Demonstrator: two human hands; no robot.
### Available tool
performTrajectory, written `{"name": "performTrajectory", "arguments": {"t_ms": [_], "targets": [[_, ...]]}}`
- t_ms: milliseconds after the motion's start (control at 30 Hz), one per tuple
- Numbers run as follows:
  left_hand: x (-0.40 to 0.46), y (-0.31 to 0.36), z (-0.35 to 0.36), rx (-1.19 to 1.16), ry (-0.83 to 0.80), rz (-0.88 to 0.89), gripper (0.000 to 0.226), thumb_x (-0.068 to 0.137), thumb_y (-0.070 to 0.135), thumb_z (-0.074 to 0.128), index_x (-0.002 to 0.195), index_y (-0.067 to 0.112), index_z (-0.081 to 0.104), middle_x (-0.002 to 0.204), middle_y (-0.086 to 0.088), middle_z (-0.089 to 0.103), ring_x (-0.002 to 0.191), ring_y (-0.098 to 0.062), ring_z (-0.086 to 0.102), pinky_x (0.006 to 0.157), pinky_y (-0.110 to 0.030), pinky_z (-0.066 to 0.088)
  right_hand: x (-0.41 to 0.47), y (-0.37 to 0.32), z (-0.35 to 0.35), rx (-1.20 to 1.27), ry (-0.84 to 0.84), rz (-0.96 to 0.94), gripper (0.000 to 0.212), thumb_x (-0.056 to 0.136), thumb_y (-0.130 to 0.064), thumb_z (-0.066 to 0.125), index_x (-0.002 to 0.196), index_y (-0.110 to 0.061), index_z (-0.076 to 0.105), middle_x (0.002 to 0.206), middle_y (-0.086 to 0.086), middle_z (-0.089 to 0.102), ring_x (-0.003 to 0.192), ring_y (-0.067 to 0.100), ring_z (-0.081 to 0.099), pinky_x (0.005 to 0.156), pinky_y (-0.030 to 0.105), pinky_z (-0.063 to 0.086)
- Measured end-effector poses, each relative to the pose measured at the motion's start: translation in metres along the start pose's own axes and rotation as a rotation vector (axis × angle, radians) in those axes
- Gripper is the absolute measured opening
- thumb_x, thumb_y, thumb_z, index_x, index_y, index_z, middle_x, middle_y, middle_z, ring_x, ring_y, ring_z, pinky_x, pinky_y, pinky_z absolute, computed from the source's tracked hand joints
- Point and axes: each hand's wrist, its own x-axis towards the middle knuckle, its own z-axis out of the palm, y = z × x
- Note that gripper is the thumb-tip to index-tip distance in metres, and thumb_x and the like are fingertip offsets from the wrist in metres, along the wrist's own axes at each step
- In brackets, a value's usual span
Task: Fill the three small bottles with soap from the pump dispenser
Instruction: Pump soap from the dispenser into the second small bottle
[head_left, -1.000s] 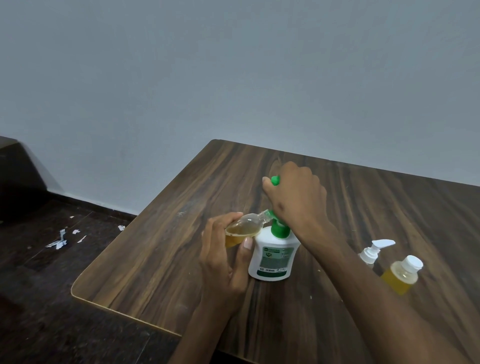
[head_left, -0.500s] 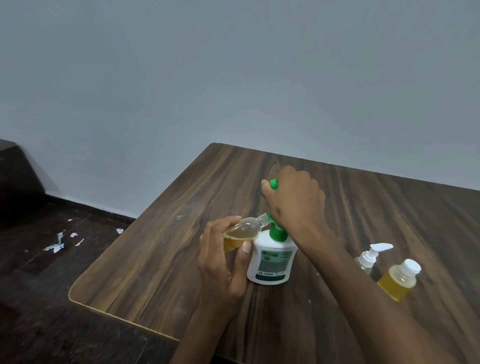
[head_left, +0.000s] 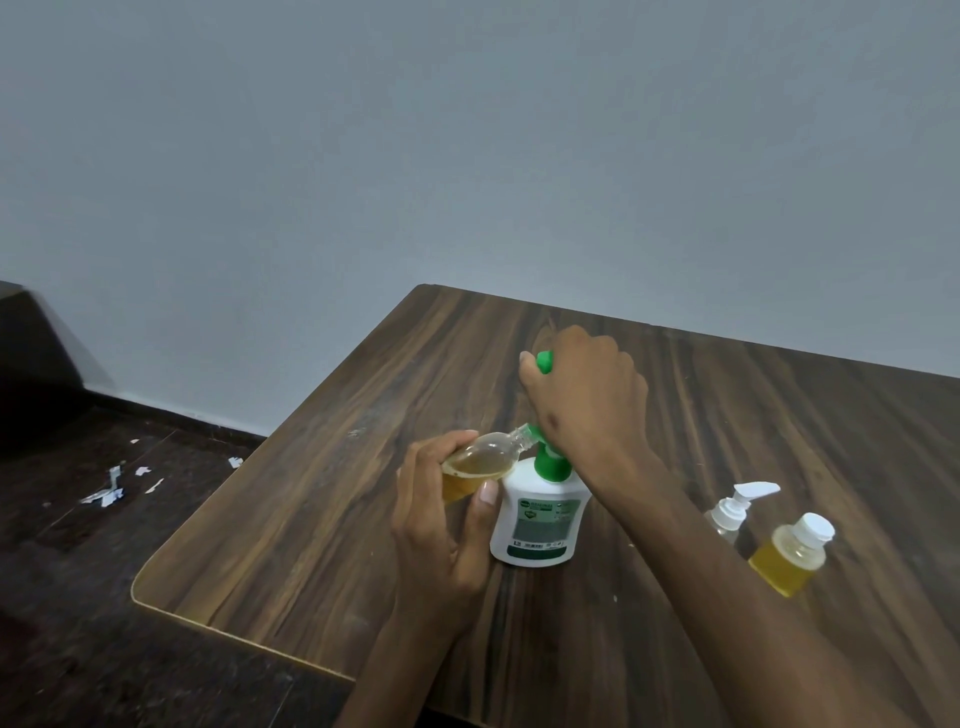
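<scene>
The left hand holds a small clear plastic bottle, part-filled with amber soap, tilted so its open neck meets the green spout at the right-hand grip. The right hand is curled over the green pump head of the white pump dispenser, which stands on the dark wood-grain counter directly below that grip. Against the frames a second earlier, the pose is essentially unchanged: the pump head shows at the same height beside the knuckles and the soap level in the held bottle reads about the same, so no clear stroke is recorded. Judgement: filling of this bottle is in progress and incomplete. To the right of the right forearm stand a clear bottle with a white pump top, contents unclear, and an amber-filled bottle with a white cap, which appears done. Risk: soap missing the narrow neck if the tilt shifts.
</scene>
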Motion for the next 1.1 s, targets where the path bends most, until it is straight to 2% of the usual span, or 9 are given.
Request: {"name": "performTrajectory", "arguments": {"t_ms": [100, 233, 367, 433, 600, 833, 1100], "targets": [[0.0000, 0.0014, 0.0002, 0.001, -0.004, 0.003, 0.029, 0.100, 0.018, 0.064, 0.128, 0.014, 0.062, 0.123, 0.003, 0.065, 0.111, -0.024, 0.067, 0.086, -0.038, 0.056, 0.0005, 0.0007, -0.0004, -0.002, -0.019, 0.000, 0.034, 0.104, -0.046, 0.049, 0.088, -0.016, 0.051, 0.084, 0.002, 0.054, 0.074, 0.022, 0.053, 0.065, 0.035, 0.039], [-0.0001, 0.0000, 0.0003, 0.000, 0.001, -0.002, 0.030, 0.098, 0.015, 0.064, 0.128, 0.014, 0.062, 0.122, 0.003, 0.066, 0.110, -0.024, 0.067, 0.085, -0.040, 0.057, 0.0017, -0.0005, -0.0017, -0.001, -0.001, -0.010, 0.034, 0.104, -0.045, 0.048, 0.086, -0.016, 0.048, 0.075, -0.001, 0.045, 0.073, 0.023, 0.051, 0.064, 0.036, 0.038], [-0.0008, 0.0007, 0.0000, 0.014, -0.002, 0.008, 0.030, 0.097, 0.014, 0.065, 0.127, 0.012, 0.063, 0.121, 0.003, 0.066, 0.109, -0.025, 0.067, 0.084, -0.041, 0.056, 0.0000, 0.0004, -0.0013, 0.000, -0.030, -0.002, 0.033, 0.104, -0.045, 0.049, 0.087, -0.017, 0.048, 0.075, -0.002, 0.044, 0.066, 0.017, 0.046, 0.064, 0.035, 0.037], [-0.0010, -0.0004, 0.0004, 0.014, 0.000, 0.007, 0.030, 0.097, 0.015, 0.064, 0.128, 0.013, 0.062, 0.121, 0.003, 0.066, 0.109, -0.025, 0.067, 0.083, -0.043, 0.056, 0.0018, 0.0001, -0.0032, -0.009, -0.004, -0.023, 0.034, 0.104, -0.045, 0.048, 0.087, -0.016, 0.047, 0.075, -0.002, 0.043, 0.069, 0.020, 0.048, 0.064, 0.035, 0.038], [-0.0006, -0.0012, -0.0002, 0.010, -0.003, 0.011, 0.029, 0.100, 0.020, 0.063, 0.128, 0.015, 0.062, 0.121, 0.003, 0.066, 0.110, -0.023, 0.067, 0.084, -0.041, 0.056, 0.0002, 0.0005, 0.0010, 0.017, -0.035, 0.013, 0.033, 0.103, -0.045, 0.049, 0.087, -0.016, 0.050, 0.079, 0.000, 0.049, 0.074, 0.022, 0.052, 0.066, 0.036, 0.039], [-0.0004, -0.0008, 0.0003, 0.009, -0.009, 0.014, 0.030, 0.098, 0.015, 0.064, 0.129, 0.016, 0.062, 0.122, 0.002, 0.066, 0.110, -0.024, 0.067, 0.084, -0.043, 0.056, 0.0007, -0.0002, 0.0023, 0.025, -0.011, 0.009, 0.033, 0.102, -0.045, 0.050, 0.088, -0.016, 0.053, 0.085, 0.005, 0.059, 0.077, 0.024, 0.059, 0.066, 0.037, 0.045], [-0.0007, -0.0014, 0.0003, 0.002, -0.014, 0.017, 0.029, 0.100, 0.017, 0.064, 0.128, 0.014, 0.062, 0.122, 0.003, 0.065, 0.110, -0.024, 0.067, 0.084, -0.042, 0.057, -0.0003, -0.0001, 0.0018, 0.028, -0.012, -0.003, 0.033, 0.103, -0.045, 0.051, 0.089, -0.016, 0.052, 0.085, 0.004, 0.058, 0.077, 0.023, 0.059, 0.067, 0.038, 0.049]]}}
